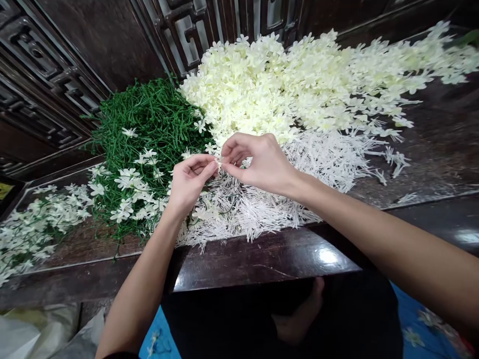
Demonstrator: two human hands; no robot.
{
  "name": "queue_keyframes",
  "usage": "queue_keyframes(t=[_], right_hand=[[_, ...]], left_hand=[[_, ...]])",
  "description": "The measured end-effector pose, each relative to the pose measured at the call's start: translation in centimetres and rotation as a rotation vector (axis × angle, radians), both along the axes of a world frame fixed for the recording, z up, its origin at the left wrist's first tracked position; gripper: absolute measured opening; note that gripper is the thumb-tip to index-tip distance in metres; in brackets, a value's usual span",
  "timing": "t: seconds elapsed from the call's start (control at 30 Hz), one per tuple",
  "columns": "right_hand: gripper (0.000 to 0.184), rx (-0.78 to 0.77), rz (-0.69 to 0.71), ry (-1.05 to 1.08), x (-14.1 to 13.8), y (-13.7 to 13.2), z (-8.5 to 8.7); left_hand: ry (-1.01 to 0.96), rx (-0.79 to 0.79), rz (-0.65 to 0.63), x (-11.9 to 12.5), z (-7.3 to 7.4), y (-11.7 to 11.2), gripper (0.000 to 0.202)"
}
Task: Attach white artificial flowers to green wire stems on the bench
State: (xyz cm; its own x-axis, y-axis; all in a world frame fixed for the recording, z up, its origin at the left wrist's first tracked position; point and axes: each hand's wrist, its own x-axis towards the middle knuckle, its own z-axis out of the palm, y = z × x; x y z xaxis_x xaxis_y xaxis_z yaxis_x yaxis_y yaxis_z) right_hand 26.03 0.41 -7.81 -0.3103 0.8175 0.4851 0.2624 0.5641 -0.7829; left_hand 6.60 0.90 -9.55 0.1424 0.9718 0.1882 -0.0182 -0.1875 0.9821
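Note:
My left hand [190,182] and my right hand [258,162] meet above a dark wooden table [262,257], fingertips pinched together on a small white flower piece [219,162]. Directly below them lies a heap of thin white plastic stamen pieces [299,174]. Behind it spreads a large pile of cream artificial flower petals [299,85]. To the left sits a tangle of green plastic stems [149,119], some with white flowers [129,179] fitted on them.
More finished flower stems [33,219] lie at the table's far left. Carved dark wooden furniture [48,65] stands behind. A bare foot [299,319] and blue mat [419,319] show below the table edge, with plastic bags [37,331] at lower left.

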Motion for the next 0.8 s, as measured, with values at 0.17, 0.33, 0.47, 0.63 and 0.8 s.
queue_keyframes(t=[0.17, 0.33, 0.47, 0.63, 0.8], right_hand=[[0.01, -0.02, 0.005, 0.042, 0.0, 0.0, 0.1], [0.01, -0.01, 0.0, 0.035, -0.1, 0.0, -0.1], [0.01, 0.008, -0.025, 0.039, -0.1, 0.1, -0.2], [0.01, -0.103, -0.012, 0.032, 0.3, 0.1, 0.5], [0.062, -0.391, 0.125, -0.033, 0.8, 0.3, 1.2]], left_hand=[[-0.026, -0.033, -0.068, -0.1, 0.0, 0.0, 0.024], [-0.005, -0.007, -0.055, -0.1, 0.0, 0.0, 0.024], [0.015, 0.005, -0.052, -0.1, -0.2, 0.1, 0.022], [0.032, 0.023, 0.016, -0.2, -0.2, 0.1, 0.024], [0.023, 0.003, 0.051, -0.2, 0.2, 0.0, 0.032]])
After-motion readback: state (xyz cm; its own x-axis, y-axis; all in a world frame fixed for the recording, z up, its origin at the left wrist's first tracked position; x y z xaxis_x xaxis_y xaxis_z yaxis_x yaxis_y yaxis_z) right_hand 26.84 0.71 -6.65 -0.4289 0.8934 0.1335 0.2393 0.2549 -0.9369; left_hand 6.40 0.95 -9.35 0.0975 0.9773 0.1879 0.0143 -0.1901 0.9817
